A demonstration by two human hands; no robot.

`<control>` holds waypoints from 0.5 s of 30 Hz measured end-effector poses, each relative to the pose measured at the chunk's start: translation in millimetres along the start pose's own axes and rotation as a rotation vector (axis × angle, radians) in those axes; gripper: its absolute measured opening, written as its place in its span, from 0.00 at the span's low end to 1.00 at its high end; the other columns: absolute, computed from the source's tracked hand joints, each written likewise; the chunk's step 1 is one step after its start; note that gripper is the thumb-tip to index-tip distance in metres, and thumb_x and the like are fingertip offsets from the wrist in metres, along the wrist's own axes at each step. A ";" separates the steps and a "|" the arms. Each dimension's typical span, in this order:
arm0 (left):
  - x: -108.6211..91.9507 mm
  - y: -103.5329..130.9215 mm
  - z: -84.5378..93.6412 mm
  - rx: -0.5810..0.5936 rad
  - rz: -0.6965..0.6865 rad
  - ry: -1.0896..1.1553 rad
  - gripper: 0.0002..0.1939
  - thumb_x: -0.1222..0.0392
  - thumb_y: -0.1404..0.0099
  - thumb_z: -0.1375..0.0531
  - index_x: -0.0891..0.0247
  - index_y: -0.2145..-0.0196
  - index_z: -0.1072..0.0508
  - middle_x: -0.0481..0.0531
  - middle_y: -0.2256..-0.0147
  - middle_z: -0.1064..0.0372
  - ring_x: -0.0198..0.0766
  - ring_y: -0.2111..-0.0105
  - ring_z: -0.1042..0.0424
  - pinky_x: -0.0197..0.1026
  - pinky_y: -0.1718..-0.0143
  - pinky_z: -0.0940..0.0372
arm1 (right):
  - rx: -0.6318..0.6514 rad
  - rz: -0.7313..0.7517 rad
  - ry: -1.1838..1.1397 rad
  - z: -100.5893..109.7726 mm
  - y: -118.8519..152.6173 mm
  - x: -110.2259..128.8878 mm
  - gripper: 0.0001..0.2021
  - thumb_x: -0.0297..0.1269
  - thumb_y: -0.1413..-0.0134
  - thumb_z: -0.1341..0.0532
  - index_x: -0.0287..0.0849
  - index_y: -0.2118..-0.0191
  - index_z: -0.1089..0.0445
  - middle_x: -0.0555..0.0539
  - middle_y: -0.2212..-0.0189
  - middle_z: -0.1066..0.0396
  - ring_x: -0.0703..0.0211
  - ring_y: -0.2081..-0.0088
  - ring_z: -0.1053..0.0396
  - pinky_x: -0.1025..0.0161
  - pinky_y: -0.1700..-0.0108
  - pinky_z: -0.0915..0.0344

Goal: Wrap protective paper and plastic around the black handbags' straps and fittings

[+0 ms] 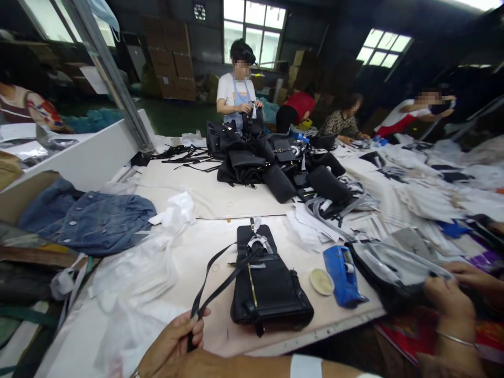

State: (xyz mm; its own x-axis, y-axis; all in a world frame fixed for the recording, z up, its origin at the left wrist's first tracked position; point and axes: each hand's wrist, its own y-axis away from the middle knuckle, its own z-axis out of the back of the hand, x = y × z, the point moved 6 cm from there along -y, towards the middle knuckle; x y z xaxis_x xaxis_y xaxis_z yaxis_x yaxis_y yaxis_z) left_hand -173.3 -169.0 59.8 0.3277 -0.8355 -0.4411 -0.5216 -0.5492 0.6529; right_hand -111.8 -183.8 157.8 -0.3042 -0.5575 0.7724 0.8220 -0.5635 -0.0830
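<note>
A black backpack (271,291) with a gold zipper lies on the table in front of me, its flap (254,233) folded out away from me. Some clear wrap covers the handle by the flap. Left of the backpack, my left hand (183,333) is closed around its black strap (210,278), which is drawn out toward me. My right forearm (244,366), with a white patch on it, crosses the bottom edge toward my left hand. The fingers of my right hand are hidden, so what they hold cannot be told.
A blue tape dispenser (344,275) and a pale round disc (321,282) stand right of the backpack. A co-worker's hands (449,294) hold another bag (394,265). Black bags (252,163) are piled behind, before a standing person (238,86). Denim (98,218) and white wrapping (134,273) lie left.
</note>
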 end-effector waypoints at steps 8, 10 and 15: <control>-40.9 -36.7 11.6 -0.063 -0.164 -0.209 0.16 0.56 0.44 0.37 0.69 0.59 0.30 0.48 0.74 0.34 0.27 0.79 0.37 0.34 0.74 0.38 | -0.372 -0.645 0.409 24.1 120.1 -70.3 0.30 0.37 0.49 0.39 0.43 0.40 0.46 0.38 0.45 0.40 0.46 0.44 0.44 0.47 0.44 0.45; -38.4 -56.4 10.6 -0.068 -0.137 -0.179 0.15 0.59 0.43 0.38 0.69 0.60 0.30 0.49 0.73 0.34 0.28 0.78 0.35 0.34 0.74 0.36 | -0.353 -0.724 0.446 22.8 145.2 -87.2 0.29 0.39 0.49 0.38 0.44 0.42 0.44 0.39 0.46 0.39 0.46 0.45 0.43 0.47 0.44 0.44; -22.9 -112.4 8.0 -0.150 -0.019 -0.066 0.04 0.68 0.40 0.42 0.70 0.65 0.31 0.48 0.77 0.36 0.25 0.82 0.37 0.29 0.79 0.38 | -0.346 -0.748 0.503 12.7 163.8 -101.1 0.23 0.41 0.46 0.41 0.44 0.44 0.41 0.40 0.48 0.37 0.48 0.47 0.40 0.49 0.47 0.42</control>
State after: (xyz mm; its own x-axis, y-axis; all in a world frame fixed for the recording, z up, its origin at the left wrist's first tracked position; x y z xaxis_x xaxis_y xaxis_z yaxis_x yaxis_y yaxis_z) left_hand -128.5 -88.0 -8.4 0.2817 -0.8247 -0.4904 -0.3909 -0.5654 0.7263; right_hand 59.7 -212.1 74.1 -0.9284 -0.1320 0.3472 0.1689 -0.9825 0.0782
